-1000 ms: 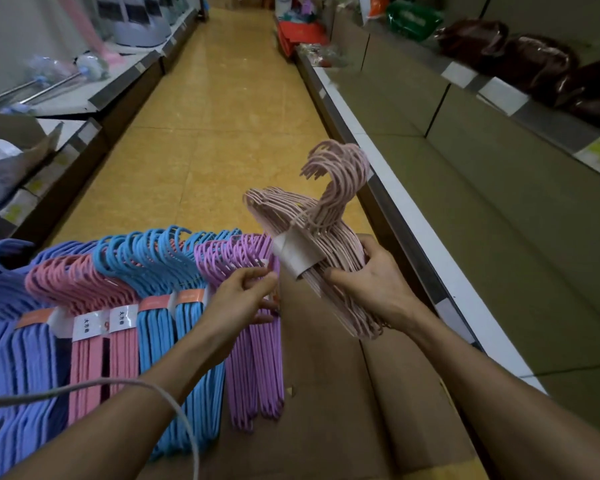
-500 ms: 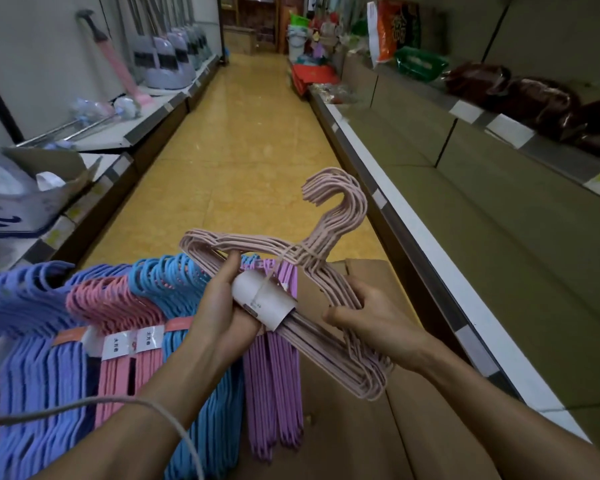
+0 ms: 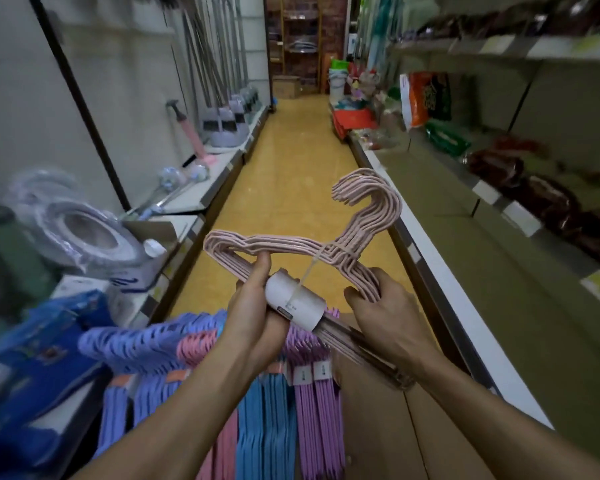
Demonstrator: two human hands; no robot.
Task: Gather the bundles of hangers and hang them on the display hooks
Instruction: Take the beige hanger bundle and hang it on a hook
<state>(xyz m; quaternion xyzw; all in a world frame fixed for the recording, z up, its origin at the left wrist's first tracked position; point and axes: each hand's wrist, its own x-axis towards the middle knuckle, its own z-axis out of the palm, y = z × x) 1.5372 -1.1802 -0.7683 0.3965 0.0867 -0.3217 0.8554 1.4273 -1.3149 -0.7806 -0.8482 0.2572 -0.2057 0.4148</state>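
A bundle of pale pink hangers, tied with a strap and wrapped in a white paper label, is held up in front of me with its hooks pointing up and to the right. My left hand grips its left side by the label. My right hand grips its right shoulder. Below my arms lie more bundles: lavender-blue, pink, blue and purple hangers on a cardboard surface. No display hooks are visible.
A narrow aisle with a yellow floor runs ahead. Left shelves carry mops, a tape-like roll and blue packages. Right shelves hold bagged goods. Boxes and buckets stand at the aisle's far end.
My left hand left the purple bundle and took hold of the pale pink bundle. Both hands raised it while my view tilted up along the aisle.
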